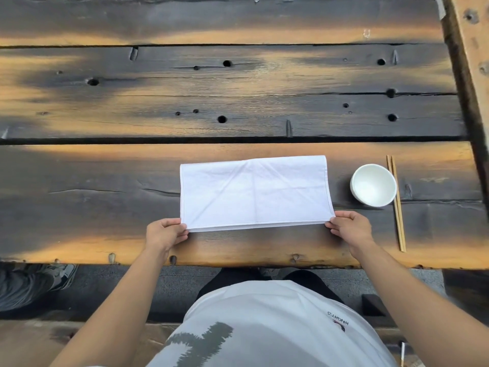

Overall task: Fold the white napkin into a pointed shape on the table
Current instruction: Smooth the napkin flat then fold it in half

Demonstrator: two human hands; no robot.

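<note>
The white napkin (254,193) lies flat on the dark wooden table (105,207), folded in half into a wide rectangle with the fold at the far side and two layered edges toward me. My left hand (165,231) pinches its near left corner. My right hand (349,227) pinches its near right corner. Faint diagonal creases cross the cloth.
A white bowl (373,184) stands right of the napkin, with a pair of wooden chopsticks (397,205) lying just beyond it. The table's near edge (238,262) runs below my hands. A shoe (60,274) of another person shows on the floor at left.
</note>
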